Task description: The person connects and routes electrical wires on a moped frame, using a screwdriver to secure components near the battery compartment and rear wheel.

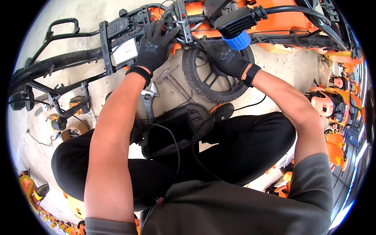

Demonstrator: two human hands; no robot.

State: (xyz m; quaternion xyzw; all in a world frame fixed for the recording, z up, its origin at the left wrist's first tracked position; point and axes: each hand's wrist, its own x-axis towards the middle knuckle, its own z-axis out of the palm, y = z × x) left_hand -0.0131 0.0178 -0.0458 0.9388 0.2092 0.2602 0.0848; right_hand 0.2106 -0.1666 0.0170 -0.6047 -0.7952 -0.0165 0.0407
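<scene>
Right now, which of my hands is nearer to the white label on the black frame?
Your left. The left hand is just right of the white label; the right hand is farther right, near the wheel.

A pale, marked floor (288, 76) runs toward orange vehicles (335, 145) at right, bright light strips (341, 214) beyond.

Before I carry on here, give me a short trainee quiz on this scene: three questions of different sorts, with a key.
1. True or false: the left hand wears a black glove.
2. Name the tool nearest the hammer.
3. Which hand is nearer the wheel, left or right?

Key:
1. True.
2. The wrench.
3. The right hand.
</scene>
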